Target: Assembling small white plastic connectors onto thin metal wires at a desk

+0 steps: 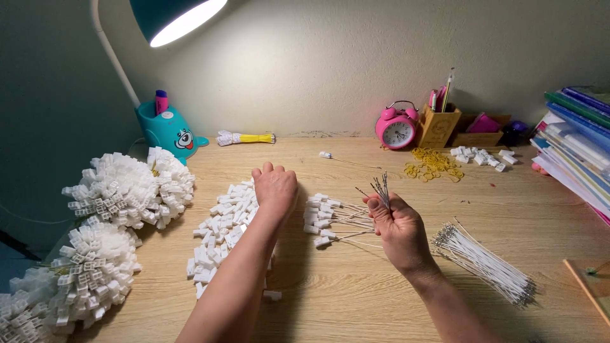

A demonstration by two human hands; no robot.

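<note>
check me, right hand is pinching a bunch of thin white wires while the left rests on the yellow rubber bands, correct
Not quite. In the head view the left hand rests on the loose white plastic connectors, not the yellow rubber bands near the back. The right hand does pinch the wires.

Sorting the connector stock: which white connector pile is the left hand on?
The loose flat pile mid-desk, under the left hand. Unlike the round bundled clusters at the desk's left edge, its pieces lie unbundled.

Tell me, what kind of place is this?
Probably a home desk used for handwork: a lamp, a pink clock, books and piles of white connectors on the wooden desk.
</note>
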